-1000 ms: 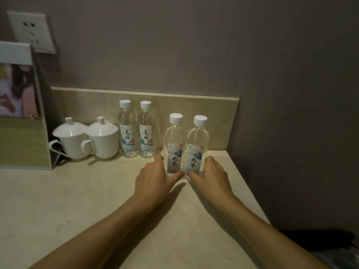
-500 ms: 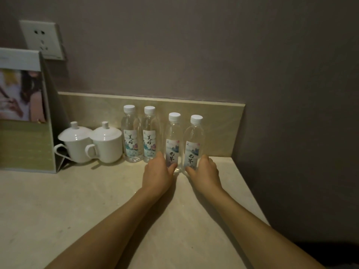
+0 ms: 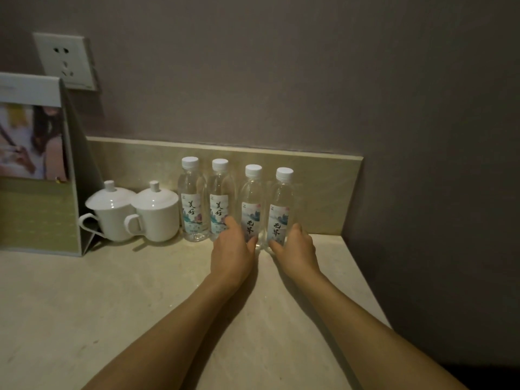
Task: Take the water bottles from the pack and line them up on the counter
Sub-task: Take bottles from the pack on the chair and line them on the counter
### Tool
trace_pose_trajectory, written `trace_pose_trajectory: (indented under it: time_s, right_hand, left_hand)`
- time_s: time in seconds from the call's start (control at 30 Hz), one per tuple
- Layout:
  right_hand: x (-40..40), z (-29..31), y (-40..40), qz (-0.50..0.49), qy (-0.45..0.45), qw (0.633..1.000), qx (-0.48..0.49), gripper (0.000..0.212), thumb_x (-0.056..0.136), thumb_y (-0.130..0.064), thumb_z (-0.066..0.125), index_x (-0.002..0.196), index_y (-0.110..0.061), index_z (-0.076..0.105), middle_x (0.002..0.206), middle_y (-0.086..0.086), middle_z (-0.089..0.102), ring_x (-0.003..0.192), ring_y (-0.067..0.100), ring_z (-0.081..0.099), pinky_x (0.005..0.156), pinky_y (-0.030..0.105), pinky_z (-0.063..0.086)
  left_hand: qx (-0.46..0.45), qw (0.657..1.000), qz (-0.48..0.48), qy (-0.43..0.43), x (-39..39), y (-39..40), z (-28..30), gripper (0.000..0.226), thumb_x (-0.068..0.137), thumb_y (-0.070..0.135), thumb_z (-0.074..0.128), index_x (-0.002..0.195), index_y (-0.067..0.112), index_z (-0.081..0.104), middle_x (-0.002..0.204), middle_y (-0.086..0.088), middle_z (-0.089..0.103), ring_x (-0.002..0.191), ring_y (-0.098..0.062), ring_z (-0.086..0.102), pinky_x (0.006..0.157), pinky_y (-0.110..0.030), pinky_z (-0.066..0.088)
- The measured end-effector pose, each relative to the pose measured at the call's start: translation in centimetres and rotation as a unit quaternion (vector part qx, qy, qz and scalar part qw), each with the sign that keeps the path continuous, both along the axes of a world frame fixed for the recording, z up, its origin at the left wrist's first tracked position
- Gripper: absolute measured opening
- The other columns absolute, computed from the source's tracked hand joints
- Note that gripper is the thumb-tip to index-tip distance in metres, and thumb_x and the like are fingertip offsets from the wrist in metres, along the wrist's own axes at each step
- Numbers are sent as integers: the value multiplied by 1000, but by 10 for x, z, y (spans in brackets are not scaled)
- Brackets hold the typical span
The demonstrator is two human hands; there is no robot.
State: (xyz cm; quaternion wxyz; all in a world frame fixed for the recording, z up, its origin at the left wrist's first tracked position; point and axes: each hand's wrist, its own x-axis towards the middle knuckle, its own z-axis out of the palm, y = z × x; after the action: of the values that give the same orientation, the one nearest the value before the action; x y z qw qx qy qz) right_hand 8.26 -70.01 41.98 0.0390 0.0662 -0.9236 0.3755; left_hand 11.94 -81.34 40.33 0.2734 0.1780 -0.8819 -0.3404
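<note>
Several clear water bottles with white caps stand upright in a row against the backsplash of the beige counter [image 3: 112, 305]. The two left bottles [image 3: 192, 201] [image 3: 221, 202] stand free. My left hand [image 3: 232, 250] grips the lower part of the third bottle [image 3: 251, 204], thumb and fingers wrapped around its base. My right hand [image 3: 297, 249] grips the base of the rightmost bottle [image 3: 281, 206] the same way. Both held bottles rest on the counter, close beside each other. No pack is in view.
Two white lidded cups [image 3: 112, 212] [image 3: 156, 212] stand left of the bottles. A standing display card [image 3: 36, 170] sits at the far left under a wall socket [image 3: 64, 60]. The counter ends at its right edge [image 3: 363, 280] beside the wall.
Both hands slid the two right bottles back toward the backsplash, into line with the two left bottles. The view shifted slightly right and down.
</note>
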Motion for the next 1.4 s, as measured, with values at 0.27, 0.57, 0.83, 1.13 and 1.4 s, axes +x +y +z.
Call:
trace_pose_trajectory:
  time_s: [0.27,0.57,0.83,1.13,1.4]
  right_hand:
    - [-8,-1,-3,4,3,1000,-5,44,91,-32,66,123,-9,47,124,11,56,114,31,58,88,45,53]
    - [-16,0,-9,12,-3,1000,5,40,93,-30,62,122,-7,46,125,14,56,114,34,57,88,44,52]
    - [-22,-1,-11,16,-3,1000,16,41,95,-27,60,125,-4,44,130,16,53,119,35,55,94,46,50]
    - [-24,-3,-15,6,4,1000,22,39,95,-27,59,124,-5,43,131,16,52,118,35,55,93,49,51]
    - [-23,-3,-14,14,4,1000,19,39,95,-25,59,125,-6,43,131,14,52,118,33,55,93,49,51]
  left_hand:
    - [-51,999,-2,5,-6,-3,0,37,95,25,62,114,7,37,102,-16,70,93,-34,69,74,-43,57]
    - [-66,998,9,7,-14,-6,-1,34,93,25,63,112,9,40,104,-13,69,95,-32,69,77,-46,59]
    - [-68,998,6,8,-21,-11,-5,38,88,27,70,107,12,41,101,-11,70,93,-29,70,76,-45,58]
    - [-61,998,19,16,-27,-10,-9,43,85,30,74,94,20,33,96,-8,66,89,-30,66,63,-32,43]
    - [-52,998,12,29,-24,-10,-7,40,84,29,74,100,14,41,96,-8,67,89,-29,67,69,-39,55]
